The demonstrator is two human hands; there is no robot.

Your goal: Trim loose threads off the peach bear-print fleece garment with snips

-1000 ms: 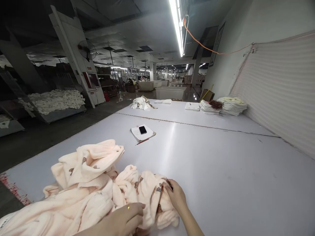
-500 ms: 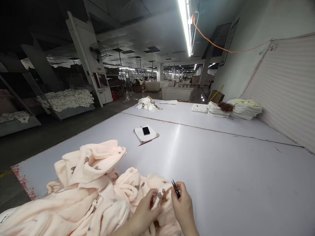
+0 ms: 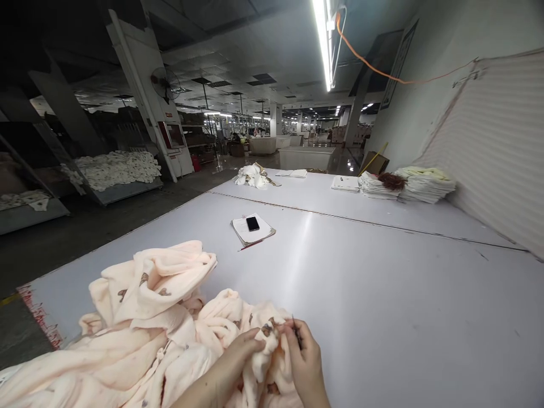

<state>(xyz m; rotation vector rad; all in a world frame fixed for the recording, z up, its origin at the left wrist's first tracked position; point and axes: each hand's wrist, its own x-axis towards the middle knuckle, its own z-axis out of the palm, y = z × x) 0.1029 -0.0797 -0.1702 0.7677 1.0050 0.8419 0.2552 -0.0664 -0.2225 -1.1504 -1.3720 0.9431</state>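
A crumpled peach fleece garment (image 3: 148,317) with small brown motifs lies on the white table (image 3: 382,283) in front of me. My left hand (image 3: 238,357) pinches a fold of the fleece near its right edge. My right hand (image 3: 304,362) is closed on small dark thread snips (image 3: 296,331), whose tips sit right at the pinched fold. Both hands meet at the same spot on the cloth.
A phone (image 3: 253,223) rests on a notepad (image 3: 255,231) with a red pen mid-table. Stacks of folded fabric (image 3: 420,184) stand at the far right by the wall. A white cloth heap (image 3: 253,175) lies farther back. Left of the table is dark floor and racks of pale fabric (image 3: 114,169).
My left hand came from lower on the garment up to the fold beside my right hand and gripped it. The snips have closed in on the cloth.
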